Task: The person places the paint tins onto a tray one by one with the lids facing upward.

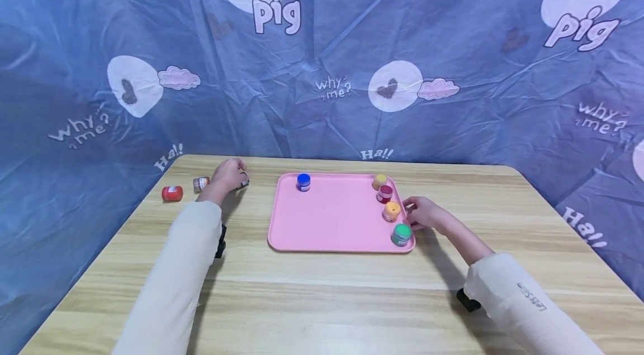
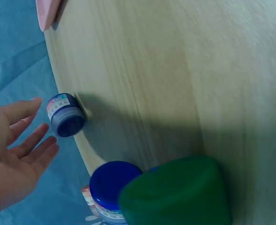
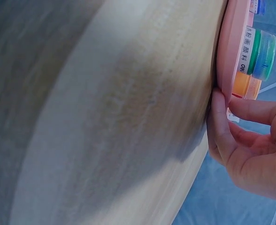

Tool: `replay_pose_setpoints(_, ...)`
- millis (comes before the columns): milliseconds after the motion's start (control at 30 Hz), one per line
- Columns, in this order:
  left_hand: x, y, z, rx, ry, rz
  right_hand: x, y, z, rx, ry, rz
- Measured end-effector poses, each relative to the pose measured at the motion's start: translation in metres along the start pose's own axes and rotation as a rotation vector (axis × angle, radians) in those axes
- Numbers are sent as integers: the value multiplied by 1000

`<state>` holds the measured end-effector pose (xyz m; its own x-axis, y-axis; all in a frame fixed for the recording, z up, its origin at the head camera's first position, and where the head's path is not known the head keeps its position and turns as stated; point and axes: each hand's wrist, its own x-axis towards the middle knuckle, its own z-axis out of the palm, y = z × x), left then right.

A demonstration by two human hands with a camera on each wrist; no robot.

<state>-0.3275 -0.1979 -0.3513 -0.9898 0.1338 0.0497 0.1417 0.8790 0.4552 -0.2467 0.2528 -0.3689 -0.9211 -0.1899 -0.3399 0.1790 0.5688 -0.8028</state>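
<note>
The left hand (image 1: pixel 230 175) has its fingers spread and loose beside a dark jar (image 2: pixel 65 115) left of the pink tray (image 1: pixel 332 215), and from the head it partly hides that jar. The right hand (image 3: pixel 250 145) pinches the tray's right rim between thumb and fingers, some fingertips hidden beneath. A green form (image 2: pixel 180 197), cut off in the left wrist view, cannot be identified.

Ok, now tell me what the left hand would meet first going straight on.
Most likely the dark jar, just ahead of the left hand in the left wrist view, though the depth between them is unclear.
</note>
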Motion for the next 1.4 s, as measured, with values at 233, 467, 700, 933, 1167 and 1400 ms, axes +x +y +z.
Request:
replay_pose_setpoints(233, -6, -3, 1, -17, -20, 61, 1, 0, 1, -14, 3, -3)
replay_pose_setpoints(467, -7, -3, 0, 20, -77, 54, 0, -1, 1, -7, 8, 0)
replay_pose_setpoints(700, -10, -1, -2, 150, -97, 22, 0, 0, 1, -8, 15, -5)
replay_pose_setpoints(933, -12, -4, -2, 233, -72, 34, 0, -1, 1, -10, 13, -4)
replay_pose_setpoints(1167, -5, 1, 6, 181, -99, 47, 0, -2, 1, -18, 19, 0)
replay_pose_setpoints(1400, 0, 3, 13, 207, -69, 79, 0, -1, 2, -23, 18, 5)
